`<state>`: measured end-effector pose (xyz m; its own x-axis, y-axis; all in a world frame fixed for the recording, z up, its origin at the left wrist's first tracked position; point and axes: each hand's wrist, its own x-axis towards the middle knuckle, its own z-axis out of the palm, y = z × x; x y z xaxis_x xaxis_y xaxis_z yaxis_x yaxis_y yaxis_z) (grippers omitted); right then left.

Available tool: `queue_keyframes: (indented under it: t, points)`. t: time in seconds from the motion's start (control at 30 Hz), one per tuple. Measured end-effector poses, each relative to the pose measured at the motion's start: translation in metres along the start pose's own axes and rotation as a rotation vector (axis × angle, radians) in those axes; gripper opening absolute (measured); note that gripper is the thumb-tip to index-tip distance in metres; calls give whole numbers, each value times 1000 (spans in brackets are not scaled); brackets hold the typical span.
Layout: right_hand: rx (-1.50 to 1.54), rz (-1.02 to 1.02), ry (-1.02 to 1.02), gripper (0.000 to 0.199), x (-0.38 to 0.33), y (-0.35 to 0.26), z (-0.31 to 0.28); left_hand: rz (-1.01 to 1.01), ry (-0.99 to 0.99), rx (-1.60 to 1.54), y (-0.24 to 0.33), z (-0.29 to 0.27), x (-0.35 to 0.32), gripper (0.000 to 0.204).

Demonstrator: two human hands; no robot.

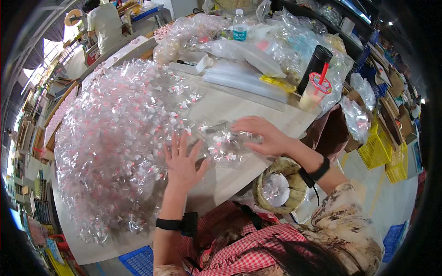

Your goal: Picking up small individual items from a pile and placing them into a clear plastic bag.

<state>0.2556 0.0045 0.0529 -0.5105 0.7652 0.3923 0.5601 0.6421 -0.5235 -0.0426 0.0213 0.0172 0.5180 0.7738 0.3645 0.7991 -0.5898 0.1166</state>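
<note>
A huge heap of small clear plastic packets with white and pink bits inside (119,138) covers the left half of the table. My left hand (181,161) is at the heap's right edge, fingers spread, holding nothing visible. A small group of the same packets (224,145) lies on the table between my hands. My right hand (262,135) curves around the right side of that group, fingers and thumb apart. Whether its fingertips touch the packets is hard to tell.
Beyond my hands lie a stack of clear plastic bags (248,83), a white tray with a marker (191,63) and a water bottle (239,25). A black tumbler (316,64) and a drink cup with a straw (315,94) stand right. Below the table edge sits a lined bin (264,193).
</note>
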Motion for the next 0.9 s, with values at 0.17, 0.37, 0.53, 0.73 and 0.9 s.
queue_keyframes:
  t: [0.17,0.37,0.53,0.73,0.9]
  points:
    - [-103,-187,-150,64,29,8,27,-23,75,3,7,10,-8,51]
    - [-126,-304,-182,52,21,12,54,-16,76,-35,9,10,-6,50]
    - [51,-250,-229,29,7,20,47,-41,42,-15,8,6,-8,49]
    - [348,189,215,27,5,9,7,-1,26,-38,12,9,-4,48]
    - [-382,-29,63,28,-29,10,12,41,28,-43,30,17,-2,47]
